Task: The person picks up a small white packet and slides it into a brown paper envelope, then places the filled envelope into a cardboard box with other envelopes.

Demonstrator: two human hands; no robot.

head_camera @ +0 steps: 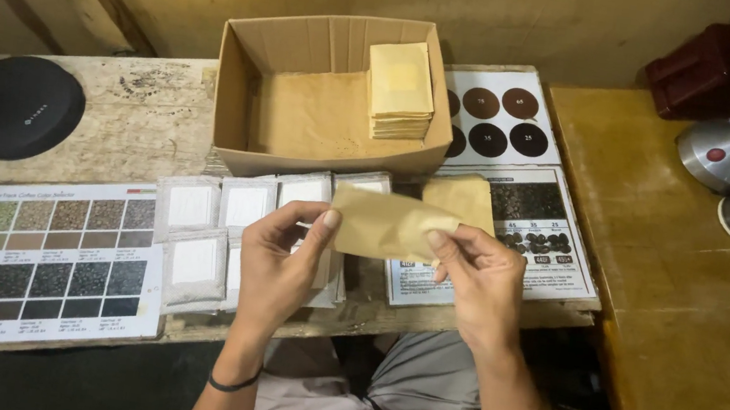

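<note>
Head view — both hands (281, 260) (478, 277) pinch one kraft pouch (386, 224).

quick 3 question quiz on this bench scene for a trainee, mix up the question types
1. True or false: both hands hold the same kraft pouch.
2. Where does the stack of pouches sit? A) in the cardboard box B) on the black round pad C) on the colour chart
3. Fill in: the white sachets lie on the bench just ____ the box.

Key:
1. True: left hand and right hand each pinch an end.
2. A, at its right rear side.
3. In front of, toward the person.
</note>
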